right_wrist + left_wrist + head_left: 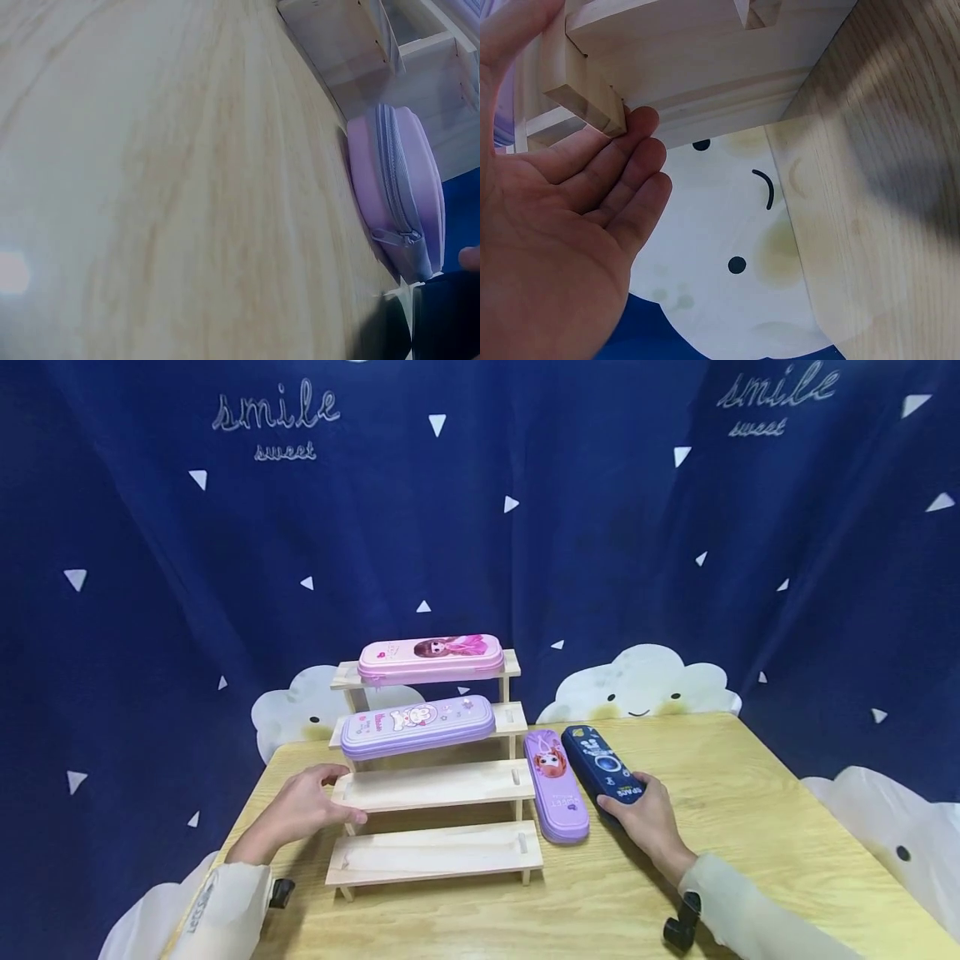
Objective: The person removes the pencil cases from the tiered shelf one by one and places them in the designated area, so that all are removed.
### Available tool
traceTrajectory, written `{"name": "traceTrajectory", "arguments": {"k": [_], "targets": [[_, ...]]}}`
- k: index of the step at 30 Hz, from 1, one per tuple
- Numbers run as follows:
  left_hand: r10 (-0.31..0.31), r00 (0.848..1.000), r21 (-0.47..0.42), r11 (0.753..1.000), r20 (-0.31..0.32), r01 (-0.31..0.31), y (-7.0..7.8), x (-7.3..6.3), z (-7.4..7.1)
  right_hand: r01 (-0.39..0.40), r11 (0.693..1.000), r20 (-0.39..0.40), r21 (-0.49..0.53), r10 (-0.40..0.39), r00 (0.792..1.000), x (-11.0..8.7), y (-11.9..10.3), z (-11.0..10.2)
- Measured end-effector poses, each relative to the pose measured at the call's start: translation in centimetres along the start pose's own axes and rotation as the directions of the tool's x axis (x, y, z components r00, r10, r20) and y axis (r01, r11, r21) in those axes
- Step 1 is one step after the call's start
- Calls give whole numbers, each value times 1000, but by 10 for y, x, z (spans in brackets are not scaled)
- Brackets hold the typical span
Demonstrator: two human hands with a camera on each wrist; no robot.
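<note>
My left hand [311, 806] grips the left end of the second-lowest board of a wooden stepped rack [435, 783]. In the left wrist view its fingers [634, 169] curl against the end of the wood. At the right, my right hand [641, 814] holds the near end of a navy pencil case [600, 764] with an astronaut print, thumb on one side and fingers on the other. Just left of that case, a purple pencil case [555, 785] with a red-haired girl lies on the table. The right wrist view shows its zipped end.
A pink pencil case [431, 660] lies on the rack's top board, and a lilac one with a rabbit [417, 725] on the board below. The wooden table [720, 827] ends at a dark blue curtain [480, 527] with white clouds.
</note>
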State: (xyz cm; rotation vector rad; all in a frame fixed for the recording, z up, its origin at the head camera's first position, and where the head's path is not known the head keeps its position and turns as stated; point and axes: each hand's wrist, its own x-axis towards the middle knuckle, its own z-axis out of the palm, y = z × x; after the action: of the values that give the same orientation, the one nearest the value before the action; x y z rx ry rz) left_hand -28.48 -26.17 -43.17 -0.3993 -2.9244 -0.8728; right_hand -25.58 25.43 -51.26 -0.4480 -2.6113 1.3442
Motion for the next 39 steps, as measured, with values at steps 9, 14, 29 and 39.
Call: {"name": "traceTrajectory", "arguments": {"k": [9,14,29,39], "targets": [[3,1000,-10,1000,-6,-3,0,1,1,-12,999,-15,36,12,1000,-2,0,1],[12,1000,-10,1000,-3,-12,0,2,3,-10,999,-26,38,11,1000,-7,2,4],[12,1000,1,1000,-6,-12,-2,-5,3,56,998,-33,34,-55,998,-15,8,15],[21,1000,5,1000,-22,-21,0,-1,3,65,996,-43,62,-62,997,-15,1,12]]}}
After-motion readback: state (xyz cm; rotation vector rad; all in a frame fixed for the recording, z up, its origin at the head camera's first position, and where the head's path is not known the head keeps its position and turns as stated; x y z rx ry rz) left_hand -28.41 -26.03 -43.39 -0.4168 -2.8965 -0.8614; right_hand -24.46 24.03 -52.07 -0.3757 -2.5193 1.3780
